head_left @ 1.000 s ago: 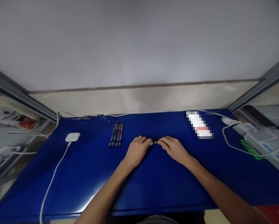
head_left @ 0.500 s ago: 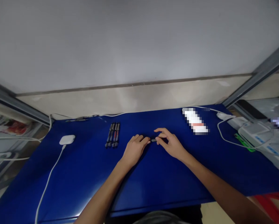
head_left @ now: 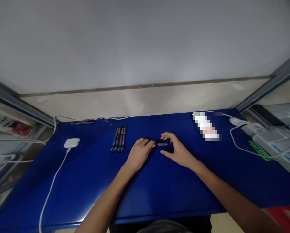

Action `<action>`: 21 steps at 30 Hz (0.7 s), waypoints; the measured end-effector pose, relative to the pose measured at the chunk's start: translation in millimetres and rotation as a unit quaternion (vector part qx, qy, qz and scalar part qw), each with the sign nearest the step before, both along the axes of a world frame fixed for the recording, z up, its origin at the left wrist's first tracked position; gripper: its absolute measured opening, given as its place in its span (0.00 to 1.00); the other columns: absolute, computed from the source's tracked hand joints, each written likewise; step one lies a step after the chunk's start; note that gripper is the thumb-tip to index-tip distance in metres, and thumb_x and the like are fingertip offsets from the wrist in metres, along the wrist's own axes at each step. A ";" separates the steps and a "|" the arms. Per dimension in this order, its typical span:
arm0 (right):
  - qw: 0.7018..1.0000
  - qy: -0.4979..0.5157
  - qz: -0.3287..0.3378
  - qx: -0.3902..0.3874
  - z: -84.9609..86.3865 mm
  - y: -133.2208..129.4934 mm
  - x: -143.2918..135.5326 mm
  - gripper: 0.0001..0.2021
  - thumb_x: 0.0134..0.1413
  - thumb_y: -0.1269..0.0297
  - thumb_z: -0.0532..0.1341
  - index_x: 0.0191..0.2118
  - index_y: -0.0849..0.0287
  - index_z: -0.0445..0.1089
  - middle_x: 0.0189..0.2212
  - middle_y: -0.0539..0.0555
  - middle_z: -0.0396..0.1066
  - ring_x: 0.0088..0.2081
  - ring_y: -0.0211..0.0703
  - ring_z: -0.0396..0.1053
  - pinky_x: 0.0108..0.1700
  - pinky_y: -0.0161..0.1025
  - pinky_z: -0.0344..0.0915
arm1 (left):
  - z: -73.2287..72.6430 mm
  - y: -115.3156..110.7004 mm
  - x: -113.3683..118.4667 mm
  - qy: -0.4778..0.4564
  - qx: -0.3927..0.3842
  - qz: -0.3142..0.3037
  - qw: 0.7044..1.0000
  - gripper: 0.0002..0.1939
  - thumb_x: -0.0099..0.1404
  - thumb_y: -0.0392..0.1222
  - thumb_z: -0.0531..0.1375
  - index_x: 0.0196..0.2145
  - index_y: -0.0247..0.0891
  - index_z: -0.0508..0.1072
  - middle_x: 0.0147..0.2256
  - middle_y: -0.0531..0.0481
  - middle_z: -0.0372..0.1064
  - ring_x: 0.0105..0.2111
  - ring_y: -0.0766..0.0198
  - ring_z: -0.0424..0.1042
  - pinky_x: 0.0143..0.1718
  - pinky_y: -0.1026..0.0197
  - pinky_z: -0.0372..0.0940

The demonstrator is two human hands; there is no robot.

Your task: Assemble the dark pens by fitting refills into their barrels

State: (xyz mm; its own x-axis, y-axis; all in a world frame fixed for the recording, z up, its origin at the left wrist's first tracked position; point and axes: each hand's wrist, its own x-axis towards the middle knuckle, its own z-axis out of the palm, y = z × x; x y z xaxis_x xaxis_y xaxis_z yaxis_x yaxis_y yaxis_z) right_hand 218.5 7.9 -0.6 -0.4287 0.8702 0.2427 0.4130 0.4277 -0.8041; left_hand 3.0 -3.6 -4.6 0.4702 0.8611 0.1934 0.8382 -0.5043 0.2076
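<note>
Your left hand (head_left: 139,152) pinched one end of a dark pen (head_left: 162,144) at the blue table (head_left: 159,187), near four lined-up pens (head_left: 118,139). Your right hand (head_left: 180,150), thumb and fingers spread apart, surrounded its other end.

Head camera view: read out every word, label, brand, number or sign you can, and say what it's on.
No text is readable here.
Slim black-and-grey rod at the left hand: too small to read.
Row of four slim dark pens: any print too small.
White bag with dark and red print, far left: too blurred.
White box with blue patches, right: too blurred.
Pixelated white oblong: obscured.
</note>
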 end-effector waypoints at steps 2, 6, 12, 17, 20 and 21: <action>1.000 0.006 -0.001 -0.030 1.4 0.0 -0.4 0.22 0.60 0.64 0.59 0.58 0.50 0.55 0.42 0.53 0.70 0.44 0.44 0.68 0.49 0.44 0.64 | 0.7 0.2 -0.5 -0.005 0.001 -0.002 1.000 0.15 0.75 0.44 0.44 0.47 0.42 0.69 0.37 0.49 0.69 0.38 0.59 0.63 0.40 0.56 0.56; 0.998 0.003 -0.007 -0.063 4.8 0.1 0.2 0.18 0.65 0.63 0.53 0.58 0.50 0.56 0.30 0.48 0.69 0.33 0.40 0.68 0.41 0.40 0.66 | 1.0 -0.4 0.7 -0.018 -0.012 -0.012 1.000 0.15 0.75 0.43 0.44 0.47 0.42 0.69 0.37 0.49 0.69 0.37 0.60 0.63 0.39 0.56 0.54; 1.000 -0.015 -0.011 -0.012 2.6 -0.1 0.4 0.32 0.55 0.65 0.63 0.63 0.46 0.51 0.48 0.53 0.67 0.49 0.45 0.66 0.54 0.47 0.61 | 3.0 -1.8 2.3 -0.036 -0.026 0.010 0.999 0.16 0.75 0.42 0.43 0.46 0.41 0.69 0.38 0.48 0.69 0.37 0.60 0.63 0.39 0.56 0.55; 0.997 0.008 0.003 -0.078 5.8 0.1 -0.4 0.21 0.64 0.62 0.55 0.61 0.49 0.56 0.33 0.48 0.72 0.36 0.40 0.70 0.44 0.40 0.66 | 9.8 -4.4 4.0 -0.036 -0.034 0.008 0.999 0.16 0.74 0.48 0.46 0.40 0.40 0.69 0.37 0.48 0.68 0.38 0.59 0.64 0.41 0.55 0.56; 0.998 0.021 -0.017 -0.064 6.2 1.9 0.6 0.19 0.61 0.63 0.59 0.58 0.48 0.61 0.34 0.48 0.73 0.36 0.39 0.69 0.42 0.38 0.66 | 11.5 -4.1 3.0 -0.038 -0.034 0.013 0.999 0.16 0.73 0.49 0.46 0.38 0.40 0.69 0.36 0.48 0.69 0.37 0.59 0.64 0.41 0.55 0.56; 0.998 0.025 -0.026 -0.054 5.6 3.0 1.3 0.18 0.60 0.63 0.60 0.56 0.48 0.63 0.35 0.48 0.73 0.36 0.39 0.69 0.43 0.39 0.65 | 11.7 -3.5 1.9 -0.039 -0.034 0.015 0.999 0.16 0.73 0.48 0.46 0.38 0.41 0.69 0.36 0.48 0.69 0.37 0.59 0.64 0.41 0.55 0.56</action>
State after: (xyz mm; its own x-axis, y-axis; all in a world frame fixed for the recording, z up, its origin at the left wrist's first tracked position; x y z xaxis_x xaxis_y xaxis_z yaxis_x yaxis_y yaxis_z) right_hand 219.8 10.9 5.0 -0.3710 0.9135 0.1671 0.3907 0.3168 -0.8643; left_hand 5.0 -7.1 7.1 0.4294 0.8872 0.1690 0.8327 -0.4614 0.3062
